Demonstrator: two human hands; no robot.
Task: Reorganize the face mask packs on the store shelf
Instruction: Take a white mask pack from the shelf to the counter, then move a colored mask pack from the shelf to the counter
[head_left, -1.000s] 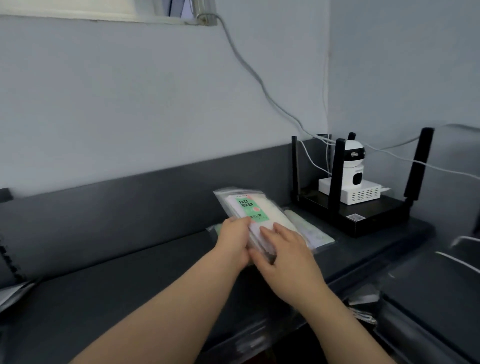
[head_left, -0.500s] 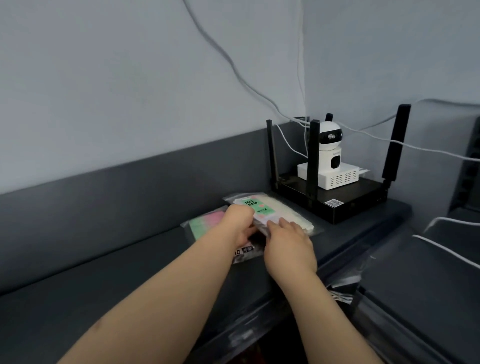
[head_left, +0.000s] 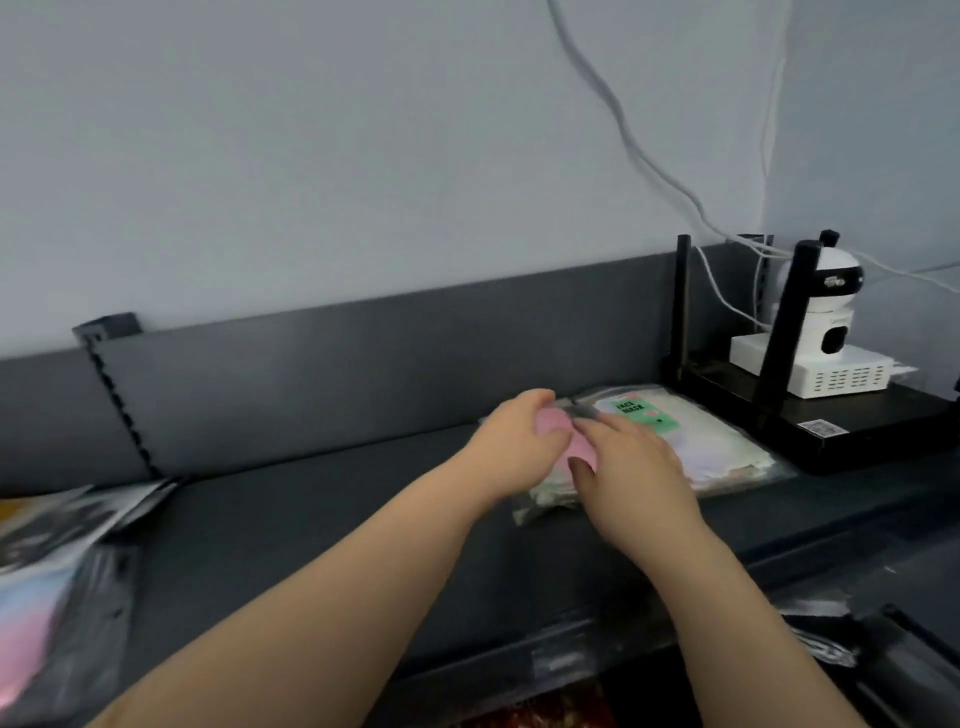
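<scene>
At the right end of the dark store shelf, just beside a black router, the face mask packs lie in a loose, overlapping pile. The left hand curls its fingers round the edge of a pink pack, seemingly to draw it free. The right hand lays fairly straight fingers on the green-labelled pack, probably to steady the pile.

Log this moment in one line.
left hand: grips pink mask pack | right hand: touches same pack | green-label mask pack: flat on shelf beside router
</scene>
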